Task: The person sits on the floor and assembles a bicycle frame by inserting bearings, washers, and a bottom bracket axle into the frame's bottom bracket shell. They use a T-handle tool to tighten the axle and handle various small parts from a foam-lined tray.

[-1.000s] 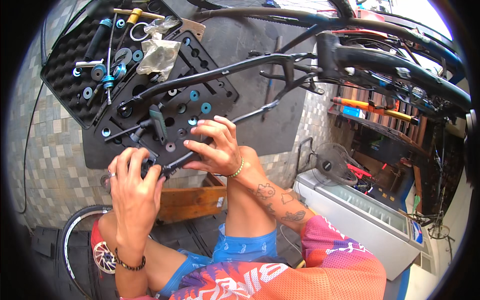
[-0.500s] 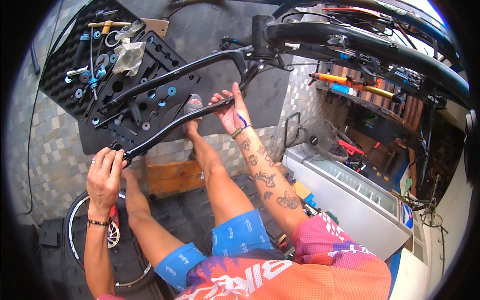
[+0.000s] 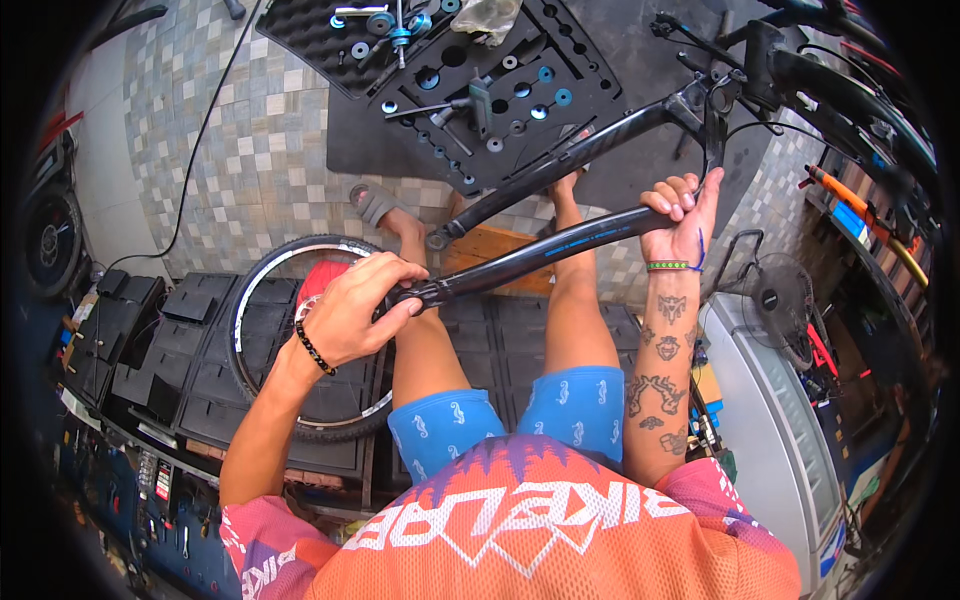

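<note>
A black bicycle frame (image 3: pixel 820 85) stands at the upper right, its forked rear swingarm reaching towards me. My left hand (image 3: pixel 350 315) grips the free end of the swingarm's near arm (image 3: pixel 545 255), fingers over the top and thumb beneath. The fingers partly hide that end. Further along the same arm, close to where it joins the fork, my right hand (image 3: pixel 678 215) is wrapped round the tube with its thumb pointing up. The swingarm's far arm (image 3: pixel 560 165) runs roughly alongside, touched by neither hand.
Beyond the swingarm, a foam-lined tool case (image 3: pixel 590 60) with several bearing-press parts lies open on a black mat (image 3: pixel 350 140). A bicycle wheel (image 3: pixel 238 335) rests by my left forearm. To the right are a white chest freezer (image 3: pixel 745 400) and a fan (image 3: pixel 785 300). A black cable (image 3: pixel 200 150) crosses the tiled floor.
My view has swung left, so the scene sits further right. My right hand's fingers, loosely spread under the arm before, now curl round it. My left hand still holds the end, its wrist turned.
</note>
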Demonstrator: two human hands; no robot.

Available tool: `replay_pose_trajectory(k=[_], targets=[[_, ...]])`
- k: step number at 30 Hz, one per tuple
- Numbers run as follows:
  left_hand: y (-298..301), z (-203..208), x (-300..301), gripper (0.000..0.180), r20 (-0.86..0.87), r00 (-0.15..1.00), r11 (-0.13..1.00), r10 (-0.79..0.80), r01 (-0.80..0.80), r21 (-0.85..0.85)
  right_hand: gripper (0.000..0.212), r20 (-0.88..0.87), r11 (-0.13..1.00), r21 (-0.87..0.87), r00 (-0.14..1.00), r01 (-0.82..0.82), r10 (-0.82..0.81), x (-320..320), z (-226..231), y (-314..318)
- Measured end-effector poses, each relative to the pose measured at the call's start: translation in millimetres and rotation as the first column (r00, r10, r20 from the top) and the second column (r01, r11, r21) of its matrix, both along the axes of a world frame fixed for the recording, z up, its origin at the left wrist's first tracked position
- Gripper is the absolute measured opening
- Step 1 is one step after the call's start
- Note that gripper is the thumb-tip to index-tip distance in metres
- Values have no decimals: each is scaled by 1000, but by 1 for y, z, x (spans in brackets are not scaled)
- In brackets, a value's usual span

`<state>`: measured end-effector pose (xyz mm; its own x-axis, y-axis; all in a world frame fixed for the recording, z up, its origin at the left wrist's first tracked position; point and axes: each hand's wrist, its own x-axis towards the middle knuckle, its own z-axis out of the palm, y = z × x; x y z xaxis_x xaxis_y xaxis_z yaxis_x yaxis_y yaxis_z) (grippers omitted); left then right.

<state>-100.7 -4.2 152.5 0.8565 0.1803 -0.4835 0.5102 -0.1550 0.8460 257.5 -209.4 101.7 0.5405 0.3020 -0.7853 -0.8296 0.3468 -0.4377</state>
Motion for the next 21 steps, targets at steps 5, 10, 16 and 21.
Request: replay_pose_trajectory(k=[5, 10, 16, 21], targets=[[-11, 16, 0, 18, 0, 998, 995, -58, 58, -78, 44, -19, 999, 6, 999, -37, 37, 16, 8, -15], [-23, 48, 7, 18, -58, 982, 978, -181, 186, 100, 42, 14, 995, 61, 996, -83, 82, 18, 17, -20], [-27, 63, 11, 16, -158, 966, 918, -206, 246, 312, 41, 25, 998, 15, 998, -64, 64, 19, 16, -25], [-17, 70, 12, 18, -162, 945, 876, -285, 325, 357, 40, 39, 997, 5, 996, -82, 82, 21, 20, -25]])
